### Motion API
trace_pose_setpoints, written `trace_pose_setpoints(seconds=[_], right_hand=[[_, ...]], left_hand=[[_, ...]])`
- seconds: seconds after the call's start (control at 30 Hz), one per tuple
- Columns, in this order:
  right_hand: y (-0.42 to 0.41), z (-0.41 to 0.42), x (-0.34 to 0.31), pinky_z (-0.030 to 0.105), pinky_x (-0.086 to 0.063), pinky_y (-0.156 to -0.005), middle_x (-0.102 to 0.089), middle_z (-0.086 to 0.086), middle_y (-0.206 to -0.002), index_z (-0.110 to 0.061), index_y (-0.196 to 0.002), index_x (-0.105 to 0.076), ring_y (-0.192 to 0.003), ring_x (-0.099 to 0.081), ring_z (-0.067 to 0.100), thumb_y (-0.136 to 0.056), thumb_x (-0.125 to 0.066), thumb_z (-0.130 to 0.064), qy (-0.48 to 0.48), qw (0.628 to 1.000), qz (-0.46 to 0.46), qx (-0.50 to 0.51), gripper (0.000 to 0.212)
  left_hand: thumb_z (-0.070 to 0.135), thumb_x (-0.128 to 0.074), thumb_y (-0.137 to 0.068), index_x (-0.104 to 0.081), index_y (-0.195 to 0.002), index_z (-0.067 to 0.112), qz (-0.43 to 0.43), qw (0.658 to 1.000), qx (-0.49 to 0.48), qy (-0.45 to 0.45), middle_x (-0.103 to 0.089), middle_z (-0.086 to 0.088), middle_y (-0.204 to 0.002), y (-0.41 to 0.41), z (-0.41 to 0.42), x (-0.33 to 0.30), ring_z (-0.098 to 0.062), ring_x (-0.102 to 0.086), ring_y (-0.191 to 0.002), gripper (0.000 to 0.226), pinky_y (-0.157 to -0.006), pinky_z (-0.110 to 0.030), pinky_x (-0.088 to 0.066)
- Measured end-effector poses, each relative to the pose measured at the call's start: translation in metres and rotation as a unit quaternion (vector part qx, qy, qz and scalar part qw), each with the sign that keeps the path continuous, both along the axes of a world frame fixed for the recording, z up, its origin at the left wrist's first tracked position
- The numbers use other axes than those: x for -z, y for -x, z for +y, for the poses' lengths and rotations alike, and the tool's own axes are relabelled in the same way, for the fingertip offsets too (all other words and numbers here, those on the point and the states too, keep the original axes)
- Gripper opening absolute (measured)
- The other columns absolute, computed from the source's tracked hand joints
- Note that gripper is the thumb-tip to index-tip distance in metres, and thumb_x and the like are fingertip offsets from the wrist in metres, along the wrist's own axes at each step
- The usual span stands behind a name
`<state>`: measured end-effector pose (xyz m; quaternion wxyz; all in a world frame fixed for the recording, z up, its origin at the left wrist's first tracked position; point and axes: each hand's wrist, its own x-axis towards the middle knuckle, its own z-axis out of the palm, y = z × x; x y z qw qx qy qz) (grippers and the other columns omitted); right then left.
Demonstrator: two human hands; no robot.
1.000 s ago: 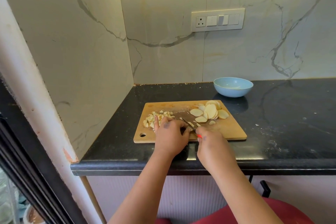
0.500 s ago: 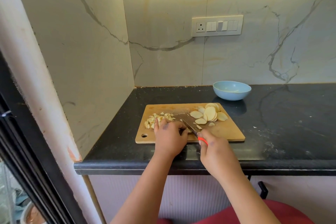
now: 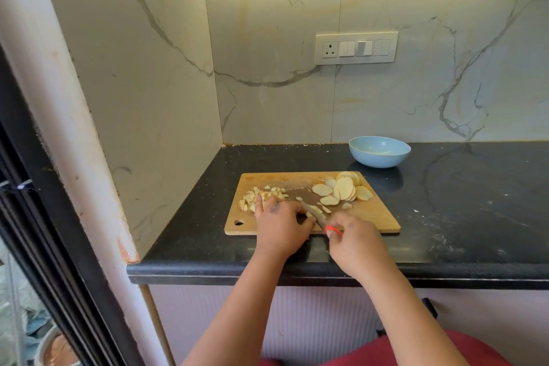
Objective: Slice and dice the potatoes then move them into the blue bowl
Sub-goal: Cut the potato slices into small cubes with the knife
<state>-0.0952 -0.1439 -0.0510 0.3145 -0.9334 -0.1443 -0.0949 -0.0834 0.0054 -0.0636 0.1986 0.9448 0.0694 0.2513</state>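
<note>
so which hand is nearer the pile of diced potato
Left. The left hand sits at the near edge of the diced potato pile, one finger reaching into it. The right hand is further right, gripping the knife at the board's near edge.

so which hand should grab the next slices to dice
Left. The left hand rests on the board beside the blade and holds no tool; the right hand grips the knife. The slices lie just beyond.
</note>
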Motion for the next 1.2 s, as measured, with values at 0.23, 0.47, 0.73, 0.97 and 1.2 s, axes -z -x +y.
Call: trace_pose_setpoints(seconds=[0.23,0.47,0.73,0.97,1.2], right_hand=[[0.006,-0.056,-0.009,0.018,-0.027,-0.039,-0.058,0.000,-0.057,-0.029,-0.100,-0.067,-0.038,-0.038,0.007,-0.094,-0.062,-0.027,-0.164,0.963,0.209,-0.037,0.008],[-0.005,-0.092,-0.034,0.018,-0.020,-0.038,-0.048,0.004,-0.056,-0.019,-0.101,-0.072,-0.044,-0.027,0.010,-0.093,-0.063,-0.019,-0.265,0.929,0.242,-0.088,0.013],[-0.044,-0.029,0.009,0.029,-0.047,-0.060,-0.065,-0.010,-0.061,-0.039,-0.103,-0.065,-0.056,-0.058,0.004,-0.093,-0.060,-0.032,-0.271,0.962,-0.018,-0.024,0.013],[-0.051,-0.030,0.012,0.030,-0.047,-0.058,-0.063,-0.004,-0.059,-0.039,-0.103,-0.066,-0.052,-0.055,0.004,-0.092,-0.063,-0.030,-0.340,0.940,-0.017,-0.015,0.015],[-0.057,-0.036,0.018,0.034,-0.040,-0.060,-0.060,0.001,-0.056,-0.039,-0.107,-0.068,-0.054,-0.049,0.011,-0.091,-0.065,-0.035,-0.398,0.917,0.001,-0.009,0.017]], left_hand=[[0.048,-0.059,-0.090,-0.073,-0.105,0.029,-0.001,1.000,-0.001,0.022,-0.070,0.010,-0.105,0.000,0.001,-0.001,-0.020,-0.041,-0.129,0.028,-0.121,-0.044,0.004],[0.044,-0.059,-0.090,-0.068,-0.111,0.022,-0.032,0.998,0.038,0.041,-0.070,0.007,-0.099,-0.003,0.003,0.005,-0.020,-0.046,-0.111,0.032,-0.097,-0.035,-0.039],[0.033,-0.061,-0.092,-0.064,-0.115,0.013,-0.077,0.994,0.069,0.038,-0.067,0.000,-0.107,-0.006,-0.001,0.007,-0.019,-0.058,-0.100,0.031,-0.090,-0.029,-0.046],[0.065,-0.047,-0.091,-0.060,-0.107,0.015,-0.078,0.996,-0.028,0.026,-0.059,-0.001,-0.103,-0.012,-0.018,-0.002,-0.019,-0.053,-0.099,0.054,-0.071,-0.027,-0.043],[0.061,-0.049,-0.092,-0.057,-0.117,0.008,0.063,0.996,-0.062,-0.027,-0.050,-0.012,-0.127,-0.022,-0.040,-0.012,-0.028,-0.045,-0.121,0.060,-0.090,-0.035,-0.045]])
